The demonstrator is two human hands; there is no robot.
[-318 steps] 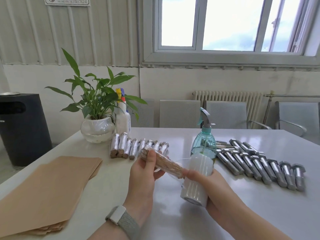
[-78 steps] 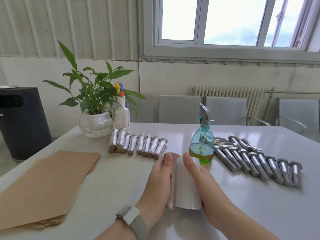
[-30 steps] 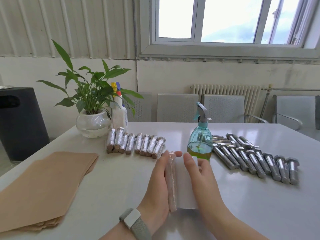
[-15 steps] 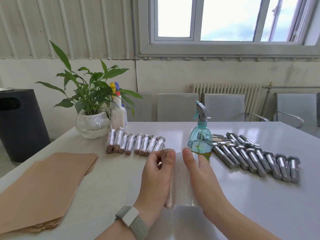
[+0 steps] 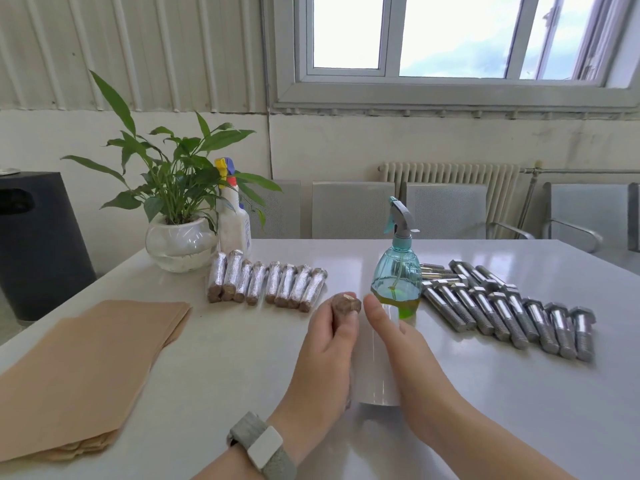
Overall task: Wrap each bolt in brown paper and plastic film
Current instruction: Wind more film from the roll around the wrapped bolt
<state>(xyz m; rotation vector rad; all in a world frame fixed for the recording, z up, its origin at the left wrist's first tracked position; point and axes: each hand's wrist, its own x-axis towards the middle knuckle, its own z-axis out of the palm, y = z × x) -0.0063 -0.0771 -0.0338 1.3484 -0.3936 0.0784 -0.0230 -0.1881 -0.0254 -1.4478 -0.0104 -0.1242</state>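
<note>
On the table [image 5: 221,355], paper sheets [image 5: 79,368] lie left, wrapped bolts [image 5: 266,285] sit before the plant [image 5: 176,216], and bare bolts [image 5: 512,317] lie right of the spray bottle [image 5: 396,275].

White table [image 5: 242,348], bolts [image 5: 502,313], paper sheets [image 5: 79,362]

Eight wrapped bolts [image 5: 266,284] in a row near the plant. One more paper-wrapped bolt [image 5: 345,304] in the left hand [image 5: 325,355]. One roll of plastic film [image 5: 375,368] beside the right hand [image 5: 407,355]. At least eleven bare bolts [image 5: 502,310] on the right; those behind the bottle partly hidden. Two spray bottles [image 5: 397,271]. One potted plant [image 5: 180,216]. One stack of brown paper [image 5: 79,368], sheets uncountable.
</note>
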